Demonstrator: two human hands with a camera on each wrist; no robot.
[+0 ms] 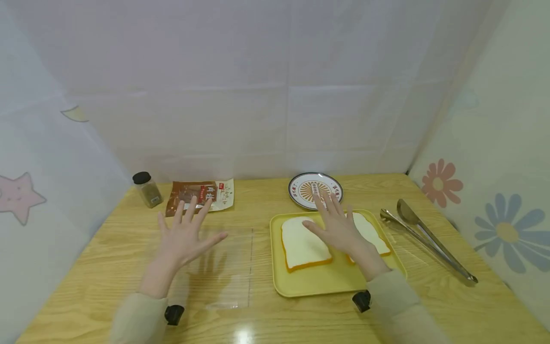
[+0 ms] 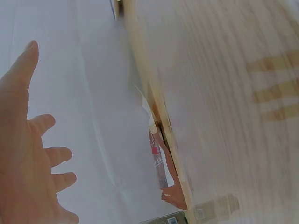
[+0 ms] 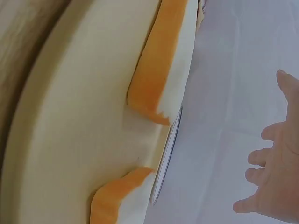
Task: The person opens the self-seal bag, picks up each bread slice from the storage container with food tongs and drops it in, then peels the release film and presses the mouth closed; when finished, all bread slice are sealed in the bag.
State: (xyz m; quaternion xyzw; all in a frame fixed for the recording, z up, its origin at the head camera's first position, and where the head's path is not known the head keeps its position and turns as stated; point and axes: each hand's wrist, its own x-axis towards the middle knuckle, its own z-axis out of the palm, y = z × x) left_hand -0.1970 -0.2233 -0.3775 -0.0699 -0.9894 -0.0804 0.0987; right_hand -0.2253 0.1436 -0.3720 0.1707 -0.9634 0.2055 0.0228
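Over the pale wood-grain tabletop (image 1: pixel 107 248): 2 bare hands in mid-air, backs facing the head camera. Left hand (image 1: pixel 182 241): fingers fanned wide, thumb out, grips nothing, touches nothing. Right hand (image 1: pixel 339 231): same spread, nothing held; right wrist view shows it clear of the bread.

Below the right hand: 2 thick white bread slices (image 1: pixel 302 243), smooth faces, orange crust sides, on a matte yellow rectangular tray (image 1: pixel 309 286) with rounded corners and raised rim. Slices sit side by side, rounded tops pointing away from the person, long axes roughly fore-aft, far ends leaning left. Right-hand slice partly hidden by hand and wrist.

Below the left hand: clear rectangular sheet (image 1: pixel 236 279), glossy, flat on the table. Beyond left fingertips: brown-and-cream packet (image 1: pixel 199 188), red label; left of it, clear jar (image 1: pixel 150 193), black lid.

Beyond right fingertips: round white plate (image 1: pixel 309 183), dark rim, sunburst print. Right of the right hand: shiny metal tongs (image 1: pixel 449 260), diagonal, heads pointing far-left.
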